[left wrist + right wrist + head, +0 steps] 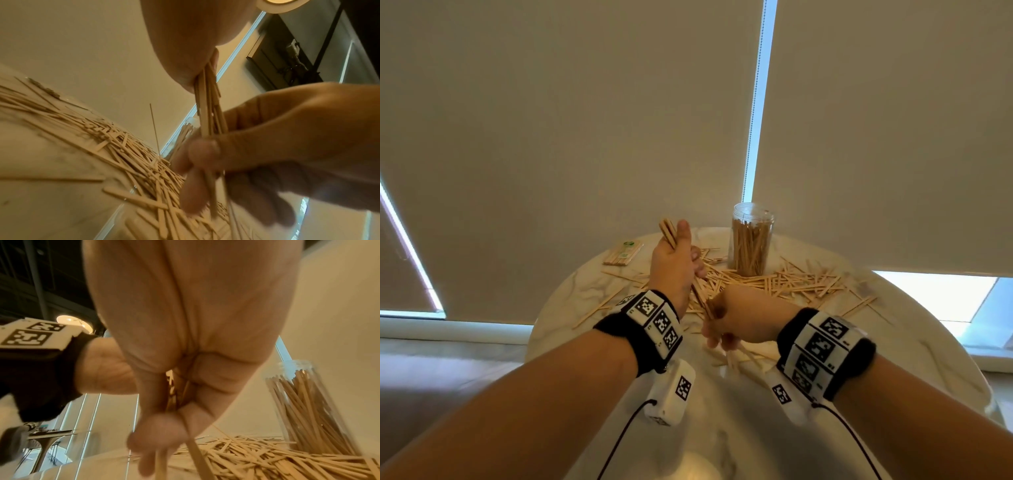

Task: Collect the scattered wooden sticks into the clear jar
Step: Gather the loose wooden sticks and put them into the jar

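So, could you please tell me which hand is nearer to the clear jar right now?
Left. The left hand holds a bundle of sticks raised just left of the clear jar; the right hand grips sticks lower down, nearer the person, with the scattered pile between it and the jar.

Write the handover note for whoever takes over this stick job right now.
Left hand: grips a bundle of sticks, raised above the table.
Right hand: fingers curled round a few sticks, close to the left hand and low over the table.
Jar: upright at the far side of the table, open, already well filled with sticks.
Loose sticks: a big pile in front of and right of the jar, strays to the left and near the hands.
Packet of sticks: far left, untouched.
Done: a good part is in the jar.
Left: drop both handfuls in, then gather the pile and strays.
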Motion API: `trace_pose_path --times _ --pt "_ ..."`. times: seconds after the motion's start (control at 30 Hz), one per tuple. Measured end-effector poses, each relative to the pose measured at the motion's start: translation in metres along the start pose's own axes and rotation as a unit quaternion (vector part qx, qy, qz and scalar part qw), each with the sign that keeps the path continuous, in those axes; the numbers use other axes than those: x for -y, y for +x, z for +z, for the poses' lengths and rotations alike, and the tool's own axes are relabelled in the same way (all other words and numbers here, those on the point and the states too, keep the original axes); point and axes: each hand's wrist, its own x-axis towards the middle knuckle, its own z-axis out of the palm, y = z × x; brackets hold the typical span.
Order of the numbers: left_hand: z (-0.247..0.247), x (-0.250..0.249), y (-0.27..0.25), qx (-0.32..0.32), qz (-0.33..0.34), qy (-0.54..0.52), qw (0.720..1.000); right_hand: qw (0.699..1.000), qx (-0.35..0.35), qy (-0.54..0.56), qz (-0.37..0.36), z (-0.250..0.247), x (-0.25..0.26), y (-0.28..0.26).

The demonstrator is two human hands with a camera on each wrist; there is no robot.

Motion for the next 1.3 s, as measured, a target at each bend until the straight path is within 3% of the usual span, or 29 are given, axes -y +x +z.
trace_pose_path --times 0.13,0.3,0.5,0.67,0.8,0.87,0.97,1.07,1.17,1.3 --pt "0.002 0.006 -0.008 0.028 0.001 0.023 0.999 0.994 -0.089 0.049 -0.027 -0.003 0.005 -0.002" --pt "0.005 -0.001 -0.005 0.001 0.032 0.032 0.999 1.000 -0.012 0.010 0.008 -0.003 0.001 -0.003" --pt "0.005 -0.003 -0.004 0.011 0.042 0.030 0.999 0.997 -0.075 0.014 -0.002 -0.003 -0.005 -0.006" --pt "-0.004 -0.017 0.011 -0.047 0.055 -0.010 0.997 0.995 -0.053 -0.084 0.025 -0.011 -0.012 -0.013" --pt "-0.019 -0.025 0.023 -0.108 0.079 0.026 0.991 0.989 -0.039 -0.115 0.080 -0.020 -0.021 -0.018" --pt "-0.023 -0.025 0.017 -0.088 0.064 0.064 0.992 0.991 -0.080 -0.076 0.078 -0.026 -0.025 -0.017" --pt "-0.018 -0.011 -0.004 -0.003 0.019 0.212 0.977 0.988 -0.150 0.030 0.018 -0.029 -0.018 -0.013" --pt "-0.008 0.007 -0.015 0.106 0.006 0.216 0.971 0.986 -0.158 0.045 -0.032 -0.026 -0.003 -0.009" --pt "-0.004 0.012 -0.007 0.085 0.025 0.235 0.968 0.983 -0.179 0.011 -0.040 -0.023 0.003 -0.005" --pt "-0.004 0.014 -0.001 0.030 0.030 0.227 0.973 0.975 -0.204 0.074 -0.045 -0.017 0.001 -0.002"
